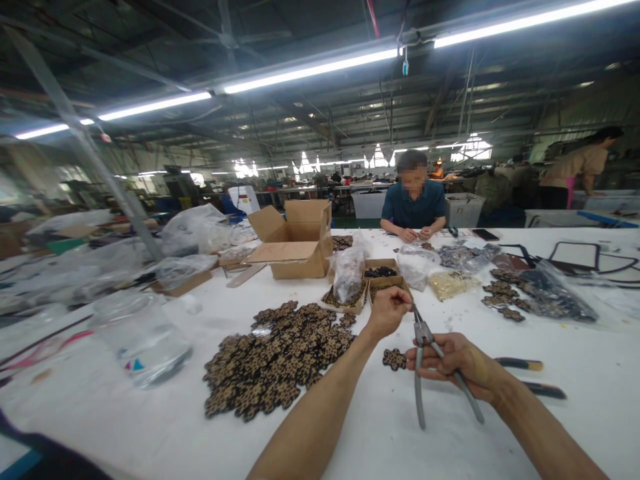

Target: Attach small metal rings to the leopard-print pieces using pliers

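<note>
With their handles splayed across our loosely curled right hand [457,363], the grey pliers [423,333] could twist and nip our left hand [389,312], whose fingertips press together by the tips; we cannot tell what they pinch. The pliers reach from our right hand toward the far left. Our flower-shaped piece [394,359] lies just left of our right fingers, nearer than our left hand.
</note>
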`<state>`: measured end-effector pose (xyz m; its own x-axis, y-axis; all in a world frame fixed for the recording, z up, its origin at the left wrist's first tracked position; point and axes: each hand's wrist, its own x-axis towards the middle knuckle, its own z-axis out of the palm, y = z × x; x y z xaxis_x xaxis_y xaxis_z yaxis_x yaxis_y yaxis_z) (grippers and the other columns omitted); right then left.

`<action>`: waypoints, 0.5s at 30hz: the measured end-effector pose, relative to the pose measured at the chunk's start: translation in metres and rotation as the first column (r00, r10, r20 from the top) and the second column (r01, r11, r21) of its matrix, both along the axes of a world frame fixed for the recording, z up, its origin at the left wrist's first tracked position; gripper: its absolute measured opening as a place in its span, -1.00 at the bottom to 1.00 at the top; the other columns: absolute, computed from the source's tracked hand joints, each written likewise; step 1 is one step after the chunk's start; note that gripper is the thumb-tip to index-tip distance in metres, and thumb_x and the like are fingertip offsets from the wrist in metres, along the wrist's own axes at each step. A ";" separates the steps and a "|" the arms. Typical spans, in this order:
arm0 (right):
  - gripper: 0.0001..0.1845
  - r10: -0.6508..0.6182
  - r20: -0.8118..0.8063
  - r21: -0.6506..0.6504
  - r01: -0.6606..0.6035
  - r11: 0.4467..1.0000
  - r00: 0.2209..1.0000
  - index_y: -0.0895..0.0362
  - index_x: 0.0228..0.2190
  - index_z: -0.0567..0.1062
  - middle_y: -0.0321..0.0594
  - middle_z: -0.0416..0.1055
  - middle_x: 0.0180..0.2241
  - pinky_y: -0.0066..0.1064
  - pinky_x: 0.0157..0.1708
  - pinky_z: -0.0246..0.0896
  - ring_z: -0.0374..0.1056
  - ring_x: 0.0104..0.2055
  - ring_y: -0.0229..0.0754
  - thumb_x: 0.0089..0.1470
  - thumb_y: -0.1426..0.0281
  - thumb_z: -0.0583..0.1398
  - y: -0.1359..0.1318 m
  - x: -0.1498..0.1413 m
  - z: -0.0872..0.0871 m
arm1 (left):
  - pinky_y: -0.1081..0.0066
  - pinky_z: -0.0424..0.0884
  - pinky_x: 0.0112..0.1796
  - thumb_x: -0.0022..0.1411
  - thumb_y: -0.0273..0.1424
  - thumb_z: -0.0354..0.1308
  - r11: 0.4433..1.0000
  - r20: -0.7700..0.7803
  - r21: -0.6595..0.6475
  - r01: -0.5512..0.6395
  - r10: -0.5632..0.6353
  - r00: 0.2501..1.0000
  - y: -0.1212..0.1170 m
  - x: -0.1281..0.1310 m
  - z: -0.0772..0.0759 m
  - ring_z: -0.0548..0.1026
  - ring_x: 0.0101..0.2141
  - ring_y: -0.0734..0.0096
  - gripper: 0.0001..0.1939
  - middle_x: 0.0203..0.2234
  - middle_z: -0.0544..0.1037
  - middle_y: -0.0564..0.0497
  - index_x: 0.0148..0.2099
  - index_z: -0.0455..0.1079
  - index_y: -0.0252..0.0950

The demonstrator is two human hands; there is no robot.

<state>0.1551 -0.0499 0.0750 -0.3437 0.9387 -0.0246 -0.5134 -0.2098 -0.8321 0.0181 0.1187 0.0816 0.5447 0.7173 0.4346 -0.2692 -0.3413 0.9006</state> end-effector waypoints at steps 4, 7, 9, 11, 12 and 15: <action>-0.42 -0.003 -0.009 -0.005 0.003 1.000 1.000 0.23 -0.09 0.47 0.10 0.43 -0.04 -0.09 -0.04 0.31 0.37 0.00 0.14 -0.27 0.62 0.19 -0.002 -0.002 0.004 | 0.37 0.45 -0.31 -0.08 -0.49 0.35 0.998 0.042 -0.061 -0.009 0.012 0.999 -0.004 0.003 0.003 0.50 -0.43 0.40 -0.79 -0.48 0.50 -0.04 -0.36 0.42 -0.43; -0.42 -0.007 -0.006 0.001 0.007 1.000 1.000 0.23 -0.09 0.47 0.07 0.44 -0.06 -0.21 -0.12 0.34 0.38 -0.02 0.10 -0.27 0.62 0.19 -0.002 -0.002 0.006 | 0.33 0.45 -0.32 -0.11 -0.41 0.41 0.982 0.080 -0.184 0.029 -0.014 0.997 -0.004 0.004 0.001 0.50 -0.44 0.38 -0.70 -0.47 0.52 -0.07 -0.32 0.45 -0.45; -0.42 -0.006 -0.015 0.006 0.006 1.000 1.000 0.22 -0.09 0.47 0.05 0.44 -0.07 -0.21 -0.12 0.33 0.38 -0.02 0.10 -0.27 0.62 0.20 -0.003 -0.003 0.007 | 0.31 0.45 -0.33 -0.09 -0.33 0.43 0.953 0.076 -0.288 0.098 -0.079 0.994 -0.004 0.002 -0.001 0.51 -0.43 0.33 -0.62 -0.44 0.54 -0.13 -0.26 0.47 -0.47; -0.42 -0.006 -0.023 0.008 0.006 1.000 1.000 0.22 -0.09 0.48 0.04 0.44 -0.07 -0.20 -0.11 0.33 0.37 -0.01 0.10 -0.28 0.62 0.19 -0.003 -0.003 0.008 | 0.31 0.44 -0.33 -0.06 -0.27 0.42 0.916 0.071 -0.365 0.168 -0.152 0.986 -0.004 -0.001 -0.001 0.52 -0.39 0.29 -0.56 -0.38 0.56 -0.20 -0.19 0.49 -0.49; -0.42 -0.005 -0.024 0.009 0.005 1.000 1.000 0.22 -0.09 0.48 0.04 0.44 -0.07 -0.19 -0.11 0.32 0.37 -0.01 0.10 -0.28 0.62 0.19 -0.004 -0.003 0.008 | 0.32 0.43 -0.33 -0.04 -0.25 0.42 0.903 0.074 -0.385 0.192 -0.178 0.981 -0.004 -0.003 -0.001 0.52 -0.37 0.28 -0.55 -0.35 0.56 -0.22 -0.18 0.50 -0.49; -0.42 0.010 -0.011 0.025 -0.010 1.000 1.000 0.21 -0.09 0.47 0.04 0.44 -0.09 -0.17 -0.11 0.31 0.37 -0.02 0.10 -0.26 0.62 0.19 -0.004 -0.005 0.007 | 0.35 0.41 -0.30 -0.05 -0.27 0.44 0.880 0.087 -0.415 0.233 -0.217 0.972 -0.006 -0.007 -0.001 0.53 -0.34 0.29 -0.55 -0.32 0.56 -0.23 -0.16 0.51 -0.48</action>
<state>0.1504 -0.0539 0.0824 -0.3529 0.9357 0.0028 -0.5209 -0.1940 -0.8312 0.0113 0.1131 0.0811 0.7028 0.6967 0.1438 -0.3294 0.1395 0.9338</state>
